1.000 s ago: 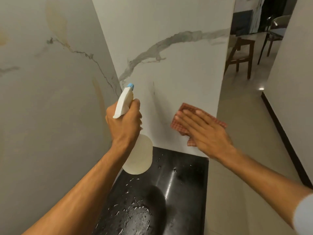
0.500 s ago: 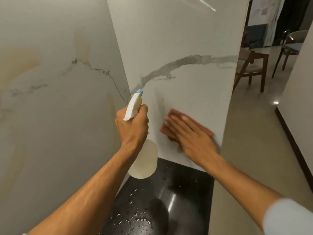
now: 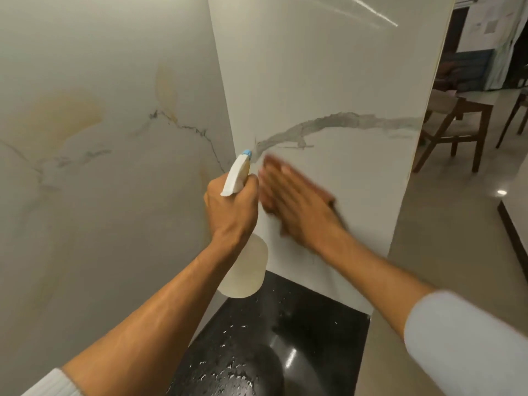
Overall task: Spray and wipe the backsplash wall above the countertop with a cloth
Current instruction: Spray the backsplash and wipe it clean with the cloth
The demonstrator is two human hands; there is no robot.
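Observation:
My left hand point(image 3: 230, 207) grips the neck of a white spray bottle point(image 3: 243, 270) with a blue nozzle tip, held upright close to the corner of the white marble backsplash wall point(image 3: 337, 81). My right hand point(image 3: 294, 201) is pressed flat against the wall just right of the bottle, blurred by motion. The reddish cloth point(image 3: 333, 202) is almost fully hidden under that palm; only a dark edge shows at its right side. A grey vein runs across the wall above my fingers. The black countertop point(image 3: 323, 318) lies below, wet with droplets.
A second marble wall point(image 3: 100, 167) with yellowish stains stands at the left, meeting the wiped wall in a corner. The wiped wall ends at a right edge; beyond it lies a tiled floor point(image 3: 445, 224) and wooden chairs point(image 3: 454, 124).
My right hand has slid the cloth leftward and up along the wall, from near the right edge to right beside the spray bottle. The view has tilted upward slightly.

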